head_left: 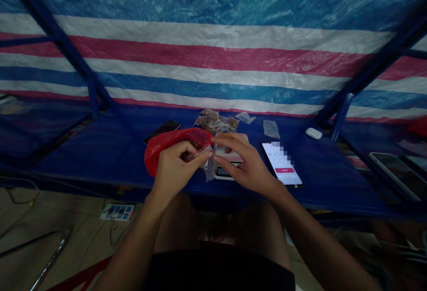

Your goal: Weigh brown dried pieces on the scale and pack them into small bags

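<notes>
Pinched between the thumb and fingers of my left hand [176,166] is a small clear plastic bag [210,169], its lower end hanging down. My right hand [245,160] is just to the right of that bag, thumb and forefinger apart, and the fingertips are close to its edge; whether they touch it I cannot tell. Behind my left hand lies a red plastic bag [156,149], open, with brown bits inside. Partly under my right hand sits a small scale [220,173] with a pinkish top. Several filled clear bags [213,122] lie beyond it.
Flat clear bags [271,129] lie behind a lit phone [282,164]. A dark phone [163,130] is beyond the red bag. A white case [313,133] is at right. Blue metal bars [363,75] flank the blue table [110,157]. Below is a power strip [116,212].
</notes>
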A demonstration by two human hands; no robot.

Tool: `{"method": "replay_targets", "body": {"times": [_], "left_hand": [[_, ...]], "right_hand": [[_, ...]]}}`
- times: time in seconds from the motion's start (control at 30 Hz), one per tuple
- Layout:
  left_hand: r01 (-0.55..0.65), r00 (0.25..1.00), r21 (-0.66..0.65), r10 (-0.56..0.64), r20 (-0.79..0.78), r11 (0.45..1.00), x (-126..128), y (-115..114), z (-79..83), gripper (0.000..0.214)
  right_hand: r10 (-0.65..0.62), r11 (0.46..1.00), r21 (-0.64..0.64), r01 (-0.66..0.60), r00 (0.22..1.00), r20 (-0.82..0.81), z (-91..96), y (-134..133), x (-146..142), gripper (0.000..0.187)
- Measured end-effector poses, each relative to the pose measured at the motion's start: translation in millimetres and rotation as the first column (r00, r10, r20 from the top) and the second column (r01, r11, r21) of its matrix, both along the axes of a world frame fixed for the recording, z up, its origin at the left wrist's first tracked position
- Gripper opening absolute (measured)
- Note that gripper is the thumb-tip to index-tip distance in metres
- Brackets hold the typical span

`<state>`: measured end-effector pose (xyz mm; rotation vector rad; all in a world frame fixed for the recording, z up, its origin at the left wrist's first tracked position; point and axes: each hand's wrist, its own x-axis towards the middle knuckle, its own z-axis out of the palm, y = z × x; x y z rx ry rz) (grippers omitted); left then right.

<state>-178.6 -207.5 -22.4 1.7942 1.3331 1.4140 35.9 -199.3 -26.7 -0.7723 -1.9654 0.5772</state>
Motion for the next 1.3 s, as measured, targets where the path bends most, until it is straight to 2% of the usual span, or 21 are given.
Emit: {"method": "replay_targets", "body": {"times": [0.03, 0.1, 0.2, 0.3, 0.4, 0.53, 0.67, 0.8, 0.9, 1.03, 1.2, 1.3], "left_hand": [[0.037, 0.999, 0.031, -0.036, -0.037, 0.999, -1, -1, 1.2, 0.036], [0.137, 0.988, 0.051, -0.133, -0.078, 0.989, -4, -2, 3.2, 0.035], [0.283, 0.958, -0.06, -0.285, -0.037, 0.957, -5, -6, 5.0, 0.033], [0.408, 0.913, -0.179, -0.404, 0.061, 0.895, -5, -10, 6.4, 0.026], [0.49, 0.872, -0.222, -0.479, 0.102, 0.843, -5, -13, 8.1, 0.03], [0.496, 0.856, -0.288, -0.516, 0.006, 0.819, -8, -13, 9.9, 0.034], [0.501, 0.836, -0.342, -0.547, -0.046, 0.795, -11, -14, 10.4, 0.051], [0.456, 0.845, -0.367, -0.524, -0.108, 0.811, -10, -12, 10.3, 0.06], [0.428, 0.828, -0.411, -0.531, -0.179, 0.805, -11, -10, 11.8, 0.057], [0.446, 0.759, -0.491, -0.607, -0.235, 0.748, -16, -9, 12.5, 0.041], [0.485, 0.723, -0.536, -0.661, -0.198, 0.691, -20, -11, 12.1, 0.041], [0.54, 0.69, -0.544, -0.708, -0.151, 0.642, -22, -12, 16.4, 0.039]], "right_hand": [[0.023, 0.998, 0.053, -0.027, 0.998, 0.058, 4.7, -1, 2, 0.04], [0.087, 0.992, 0.076, -0.099, 0.984, 0.153, 13.9, -2, 4, 0.035], [0.169, 0.984, 0.013, -0.176, 0.963, 0.211, 22.7, -2, 6, 0.025], [0.194, 0.981, -0.04, -0.19, 0.959, 0.206, 25.1, -3, 7, 0.013], [0.229, 0.973, -0.085, -0.215, 0.946, 0.228, 25.4, -6, 6, 0.016], [0.263, 0.964, -0.103, -0.245, 0.939, 0.223, 25.2, -11, 4, 0.035], [0.253, 0.967, -0.092, -0.237, 0.933, 0.254, 21.0, -17, 0, 0.026], [0.202, 0.978, -0.119, -0.172, 0.923, 0.328, 13.7, -20, -6, 0.022], [0.173, 0.984, -0.113, -0.141, 0.913, 0.37, 8.7, -20, -9, 0.025], [0.163, 0.986, -0.039, -0.161, 0.904, 0.395, 3.5, -16, -5, 0.025], [0.262, 0.958, -0.009, -0.285, 0.866, 0.426, 4.8, -16, 2, 0.022], [0.289, 0.948, -0.014, -0.317, 0.847, 0.447, 8.1, -17, 3, 0.022]]}}
